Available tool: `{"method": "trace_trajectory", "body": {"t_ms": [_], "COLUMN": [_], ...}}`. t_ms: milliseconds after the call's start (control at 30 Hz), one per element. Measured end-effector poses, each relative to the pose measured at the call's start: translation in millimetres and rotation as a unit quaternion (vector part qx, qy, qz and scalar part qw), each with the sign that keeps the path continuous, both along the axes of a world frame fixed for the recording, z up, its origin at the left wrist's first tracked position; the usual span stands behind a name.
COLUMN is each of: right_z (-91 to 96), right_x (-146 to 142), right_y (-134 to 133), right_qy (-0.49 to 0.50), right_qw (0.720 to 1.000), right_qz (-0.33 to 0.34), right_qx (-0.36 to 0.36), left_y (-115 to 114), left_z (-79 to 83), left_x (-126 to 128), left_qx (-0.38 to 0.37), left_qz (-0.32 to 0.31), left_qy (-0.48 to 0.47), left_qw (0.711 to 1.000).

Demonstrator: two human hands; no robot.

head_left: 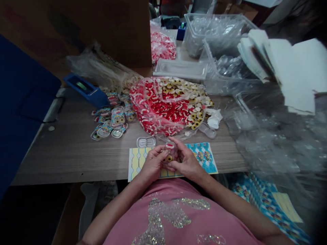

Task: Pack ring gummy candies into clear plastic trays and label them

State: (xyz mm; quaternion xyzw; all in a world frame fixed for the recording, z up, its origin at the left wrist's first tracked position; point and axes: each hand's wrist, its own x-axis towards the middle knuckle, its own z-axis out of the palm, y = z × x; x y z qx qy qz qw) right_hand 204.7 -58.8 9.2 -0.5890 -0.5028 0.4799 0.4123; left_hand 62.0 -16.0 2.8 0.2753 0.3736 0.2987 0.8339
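Note:
Between both hands, over the table's front edge, is a small clear plastic pack (169,158) with yellow eye-shaped pieces and a red-and-white piece inside. My left hand (152,164) pinches its left side, and my right hand (188,162) closes round the right side, index finger stretched past the top. Beneath them lies a sticker sheet (204,158), blue with printed labels on the right and bare yellow backing on the left. An opened clear blister shell (145,142) rests just behind the sheet. Behind the hands spreads a plastic bag (163,105) full of red-and-white pieces and yellow eye pieces.
Several labelled packs (118,116) are heaped left, beside a blue tape dispenser (87,90). Clear bins (227,80) of plastic shells stand at the back right, with white cards (297,68) on top. A large cardboard box (102,30) blocks the back left.

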Motion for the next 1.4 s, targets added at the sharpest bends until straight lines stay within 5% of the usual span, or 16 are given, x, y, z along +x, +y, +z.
{"method": "trace_trajectory", "body": {"t_ms": [167,433,633,867,1033,1300,1400], "right_z": [-8.2,-11.0,-16.9,-24.0,-22.5,-19.3,-20.3], "right_x": [3,68,56,50,47,52,57], "right_y": [-6,11,15,11,3,-18,-24], "right_qy": [-0.092,-0.272,-0.403,-0.381,-0.234,-0.087,-0.102], "right_qw": [0.994,0.954,0.908,0.911,0.952,0.986,0.987], "right_qz": [-0.004,0.006,0.038,0.020,0.027,-0.037,-0.032], "right_qx": [0.057,0.130,0.104,0.153,0.197,0.137,0.118], "left_y": [-2,0,4,16,18,21,21], "left_z": [5.2,4.4,3.6,5.9,-3.0,-4.3,-5.0], "left_x": [-7,-15,-3,12,19,14,13], "left_qx": [0.031,0.012,0.011,0.023,-0.009,-0.014,-0.024], "left_qz": [-0.005,-0.016,-0.022,-0.027,-0.103,-0.128,-0.125], "left_qy": [0.041,0.063,0.046,0.033,-0.033,-0.055,-0.066], "left_qw": [0.999,0.998,0.999,0.999,0.994,0.990,0.990]}}
